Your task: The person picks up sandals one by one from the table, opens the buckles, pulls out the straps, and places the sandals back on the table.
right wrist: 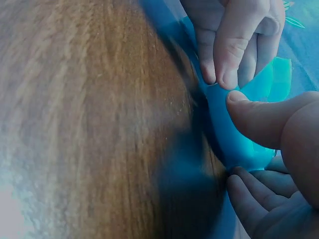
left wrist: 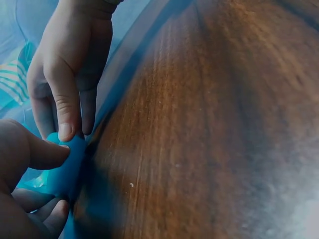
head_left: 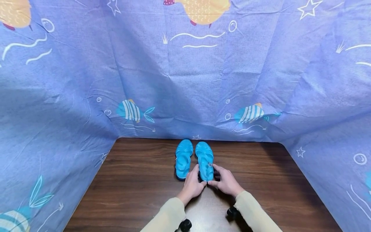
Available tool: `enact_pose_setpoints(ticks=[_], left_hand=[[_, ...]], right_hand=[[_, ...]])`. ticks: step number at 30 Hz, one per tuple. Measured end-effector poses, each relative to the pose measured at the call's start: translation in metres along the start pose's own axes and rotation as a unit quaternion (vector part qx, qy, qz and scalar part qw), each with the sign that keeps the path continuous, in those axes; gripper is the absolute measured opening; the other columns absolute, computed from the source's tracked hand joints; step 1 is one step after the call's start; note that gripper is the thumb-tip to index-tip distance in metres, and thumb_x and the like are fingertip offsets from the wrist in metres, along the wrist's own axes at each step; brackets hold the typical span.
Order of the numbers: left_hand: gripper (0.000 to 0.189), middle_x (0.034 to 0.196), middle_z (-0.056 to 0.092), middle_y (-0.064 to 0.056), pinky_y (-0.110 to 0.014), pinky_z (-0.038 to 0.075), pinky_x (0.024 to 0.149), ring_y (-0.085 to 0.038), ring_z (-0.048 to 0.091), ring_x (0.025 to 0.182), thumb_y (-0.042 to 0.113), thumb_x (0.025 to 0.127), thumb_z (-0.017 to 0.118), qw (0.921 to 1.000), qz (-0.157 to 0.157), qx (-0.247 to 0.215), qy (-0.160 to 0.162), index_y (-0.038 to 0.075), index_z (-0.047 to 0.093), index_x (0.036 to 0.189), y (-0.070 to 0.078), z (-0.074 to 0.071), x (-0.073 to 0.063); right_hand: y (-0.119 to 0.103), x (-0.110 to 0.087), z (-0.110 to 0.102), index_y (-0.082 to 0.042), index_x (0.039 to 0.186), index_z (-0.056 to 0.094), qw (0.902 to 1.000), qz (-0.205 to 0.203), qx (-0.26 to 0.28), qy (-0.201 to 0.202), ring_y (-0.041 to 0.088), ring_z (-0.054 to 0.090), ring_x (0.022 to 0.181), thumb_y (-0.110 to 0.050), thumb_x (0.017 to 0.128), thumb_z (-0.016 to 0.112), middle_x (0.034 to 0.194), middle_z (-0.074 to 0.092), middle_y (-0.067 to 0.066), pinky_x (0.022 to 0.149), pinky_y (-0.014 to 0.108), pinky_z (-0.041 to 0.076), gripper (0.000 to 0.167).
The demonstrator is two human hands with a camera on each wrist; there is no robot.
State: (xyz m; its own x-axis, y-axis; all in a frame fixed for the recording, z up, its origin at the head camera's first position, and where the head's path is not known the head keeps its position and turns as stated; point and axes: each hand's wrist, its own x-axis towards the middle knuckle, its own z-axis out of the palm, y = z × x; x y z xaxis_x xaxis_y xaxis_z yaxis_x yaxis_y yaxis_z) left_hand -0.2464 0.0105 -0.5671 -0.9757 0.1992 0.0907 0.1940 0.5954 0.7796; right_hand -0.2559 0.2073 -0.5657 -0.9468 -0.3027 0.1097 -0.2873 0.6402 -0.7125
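A pair of blue jelly sandals lies on the wooden table, toes toward the back. Both hands are at the heel of the right sandal [head_left: 204, 149]. My left hand [head_left: 192, 184] holds its left side, and my right hand [head_left: 227, 182] its right side near the small buckle. The two thumbs almost meet at the back of the heel. In the right wrist view, the right thumb [right wrist: 259, 117] presses the heel while fingers lie along its side. Close beside the left hand sits the left sandal [head_left: 184, 148], untouched by the right hand.
The brown wooden table [head_left: 130, 190] reaches back to a blue curtain [head_left: 188, 77] printed with fish and stars, which rises behind it and along both sides. Small black devices [head_left: 185, 225] show under the pale sleeves [head_left: 166, 217] at both wrists.
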Motion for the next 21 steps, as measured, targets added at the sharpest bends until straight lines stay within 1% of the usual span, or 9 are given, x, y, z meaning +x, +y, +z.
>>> enact_pose_setpoints(ticks=[3,7,13,21], left_hand=[[0.078,0.142,0.062,-0.026,-0.053,0.048,0.110,-0.041,0.058,0.133,0.009,0.089,0.083,1.0000,0.002,-0.002,0.006,-0.010,0.042,0.153,0.000,0.001,0.002],[0.078,0.146,0.058,-0.028,-0.055,0.046,0.112,-0.043,0.055,0.135,0.009,0.090,0.081,1.0000,0.003,0.000,0.005,-0.011,0.040,0.154,0.000,0.002,0.006],[0.079,0.149,0.055,-0.028,-0.056,0.045,0.113,-0.044,0.054,0.137,0.010,0.091,0.080,1.0000,-0.003,-0.005,0.002,-0.010,0.039,0.155,0.002,0.002,0.010],[0.079,0.151,0.052,-0.029,-0.057,0.042,0.115,-0.045,0.050,0.139,0.009,0.092,0.079,0.9998,-0.020,0.001,-0.008,-0.010,0.036,0.157,0.001,0.004,0.011]], right_hand=[[-0.002,0.003,0.001,0.004,0.153,0.048,0.9999,0.014,0.001,0.006,0.031,0.070,0.117,-0.018,0.088,0.087,0.143,0.062,0.021,0.098,0.048,0.058,0.079],[-0.003,0.006,0.002,0.002,0.153,0.049,0.9995,0.030,0.005,0.011,0.029,0.070,0.116,-0.015,0.088,0.087,0.142,0.063,0.019,0.097,0.047,0.058,0.078],[-0.002,0.009,0.003,0.002,0.153,0.049,0.9994,0.026,0.006,0.021,0.029,0.071,0.114,-0.013,0.087,0.088,0.139,0.065,0.017,0.096,0.046,0.059,0.077],[-0.001,0.010,0.005,0.003,0.153,0.048,0.9991,0.035,0.008,0.022,0.030,0.070,0.117,-0.014,0.088,0.087,0.139,0.065,0.017,0.098,0.048,0.058,0.078]])
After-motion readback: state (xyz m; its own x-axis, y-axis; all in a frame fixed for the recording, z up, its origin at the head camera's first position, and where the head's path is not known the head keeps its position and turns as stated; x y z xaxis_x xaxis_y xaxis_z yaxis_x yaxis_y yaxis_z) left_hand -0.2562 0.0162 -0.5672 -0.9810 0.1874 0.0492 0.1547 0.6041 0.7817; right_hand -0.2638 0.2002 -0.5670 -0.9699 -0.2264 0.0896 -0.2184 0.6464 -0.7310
